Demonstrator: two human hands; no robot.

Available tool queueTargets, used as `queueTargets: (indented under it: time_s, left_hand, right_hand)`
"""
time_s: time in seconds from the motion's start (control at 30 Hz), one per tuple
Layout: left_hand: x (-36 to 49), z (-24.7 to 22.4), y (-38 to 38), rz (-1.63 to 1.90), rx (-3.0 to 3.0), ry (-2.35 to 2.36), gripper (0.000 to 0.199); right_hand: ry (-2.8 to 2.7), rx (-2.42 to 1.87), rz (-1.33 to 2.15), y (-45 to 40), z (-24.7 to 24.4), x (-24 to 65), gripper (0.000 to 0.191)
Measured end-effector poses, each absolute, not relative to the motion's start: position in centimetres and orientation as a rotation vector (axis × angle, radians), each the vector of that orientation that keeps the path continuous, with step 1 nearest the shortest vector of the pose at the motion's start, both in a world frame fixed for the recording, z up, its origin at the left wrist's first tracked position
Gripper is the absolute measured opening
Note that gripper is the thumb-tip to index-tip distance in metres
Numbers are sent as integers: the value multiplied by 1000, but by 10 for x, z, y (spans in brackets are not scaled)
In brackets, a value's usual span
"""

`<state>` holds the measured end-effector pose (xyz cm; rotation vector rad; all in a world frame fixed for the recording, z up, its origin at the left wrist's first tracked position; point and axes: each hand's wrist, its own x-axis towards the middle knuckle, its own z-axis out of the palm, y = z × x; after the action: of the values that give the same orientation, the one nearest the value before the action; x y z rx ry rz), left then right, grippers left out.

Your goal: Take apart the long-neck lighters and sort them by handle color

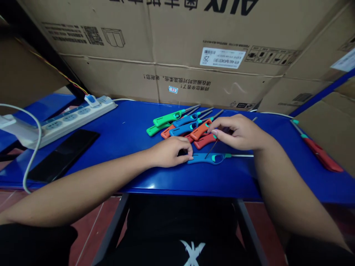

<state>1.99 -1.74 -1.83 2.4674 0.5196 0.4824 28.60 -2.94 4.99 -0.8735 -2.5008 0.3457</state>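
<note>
A blue lighter point(202, 158) with a long metal nozzle lies flat on the blue table, its nozzle pointing right. The thumb and fingertips of my left hand point(174, 151) close on its handle end. Above it, my right hand point(238, 132) pinches a thin dark rod point(212, 147), whose lower tip reaches the lighter's body beside the trigger. Just behind my hands is a pile of green point(167, 119), blue point(183, 129) and red-orange lighters point(203, 142), their nozzles pointing to the upper right.
A white power strip point(79, 120) with a plug and cable is at the left, beside a black phone point(65, 156). Cardboard boxes point(177, 48) stand along the table's back. Near the right edge lies one red lighter point(321, 153). The table's front edge point(177, 191) is close to me.
</note>
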Motion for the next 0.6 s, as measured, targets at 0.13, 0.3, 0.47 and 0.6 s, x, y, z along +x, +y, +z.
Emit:
queueTargets:
  time_s: [0.13,0.3,0.47,0.6]
  left_hand:
    - [22,-17,-18,479,2474,526,9]
    - [22,-17,-19,466,2567,582,11]
    - [22,-10,-20,506,2558,591,12]
    - [-6,21,0,645,2605,772,20]
  right_hand:
    - [-2490,-863,322,-29,49,283,13]
    - [-2597,-822,343,-26,40,274,17]
    - [-2593,-837,355,-29,41,273,19]
    - [-2519,-887,302,-31,46,279,17]
